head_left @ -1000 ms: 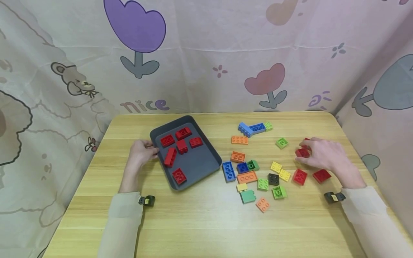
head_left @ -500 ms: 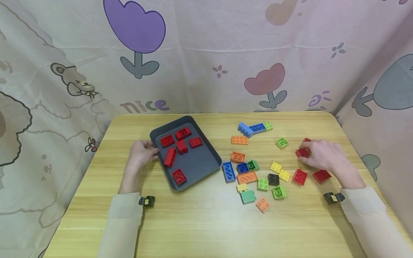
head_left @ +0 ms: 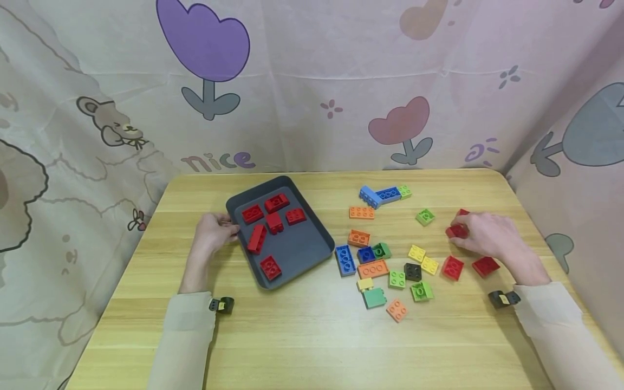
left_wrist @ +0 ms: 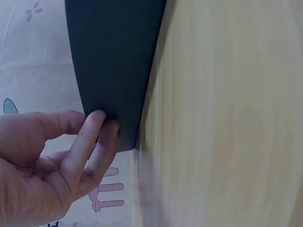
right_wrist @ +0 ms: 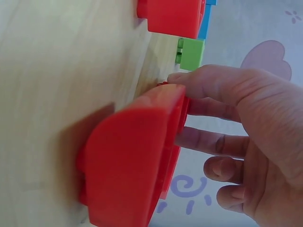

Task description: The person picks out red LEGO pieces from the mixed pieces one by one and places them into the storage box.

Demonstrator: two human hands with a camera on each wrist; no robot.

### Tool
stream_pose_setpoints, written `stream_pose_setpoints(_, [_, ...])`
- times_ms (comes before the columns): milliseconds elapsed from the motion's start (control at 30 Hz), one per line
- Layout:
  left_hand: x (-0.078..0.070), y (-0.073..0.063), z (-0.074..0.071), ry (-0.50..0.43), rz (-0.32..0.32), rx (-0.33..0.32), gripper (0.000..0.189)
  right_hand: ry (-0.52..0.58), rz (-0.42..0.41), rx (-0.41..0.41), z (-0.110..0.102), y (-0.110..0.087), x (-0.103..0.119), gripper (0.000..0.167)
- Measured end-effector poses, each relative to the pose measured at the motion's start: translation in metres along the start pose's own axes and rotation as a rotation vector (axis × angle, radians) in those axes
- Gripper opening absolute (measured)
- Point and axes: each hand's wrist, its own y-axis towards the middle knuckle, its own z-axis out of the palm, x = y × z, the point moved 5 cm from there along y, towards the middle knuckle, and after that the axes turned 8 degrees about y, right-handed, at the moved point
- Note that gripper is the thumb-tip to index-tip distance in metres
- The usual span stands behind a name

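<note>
A red brick [head_left: 456, 231] lies at the right of the head frame, pinched between the thumb and fingers of the right hand [head_left: 489, 233]; in the right wrist view another brick in the foreground hides most of that contact. A second red brick [head_left: 463, 212] shows just above it, partly behind the fingers, and two more red bricks [head_left: 453, 268] sit below the hand. At centre left is the dark grey tray [head_left: 297, 252], set at a slant, with six loose red bricks [head_left: 275, 222] inside it: five grouped in its upper part and one near its lower corner. The left hand [head_left: 212, 233] grips the tray's left edge, its fingertips against the outer wall in the left wrist view. Between tray and right hand, yellow bricks [head_left: 429, 265], a black brick [head_left: 413, 271] and green, orange and blue bricks [head_left: 345, 260] are scattered over the right half of the wooden table [head_left: 302, 346]. A printed cloth [head_left: 302, 59] with flowers and a bear fills the top of the frame.
</note>
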Motion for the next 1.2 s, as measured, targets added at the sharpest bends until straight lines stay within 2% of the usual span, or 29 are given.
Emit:
stream_pose_setpoints(500, [0.0, 0.0, 0.0, 0.016, -0.013, -0.004, 0.046, -0.009, -0.027, -0.006, -0.003, 0.0, 0.004, 0.041])
stream_pose_setpoints(700, [-0.001, 0.0, 0.0, 0.021, -0.012, 0.0, 0.046, -0.032, -0.038, -0.021, -0.009, 0.0, 0.005, 0.039])
stream_pose_setpoints(1200, [0.0, 0.0, 0.0, 0.016, -0.004, 0.0, 0.048, -0.012, -0.039, -0.014, -0.023, 0.004, 0.019, 0.038])
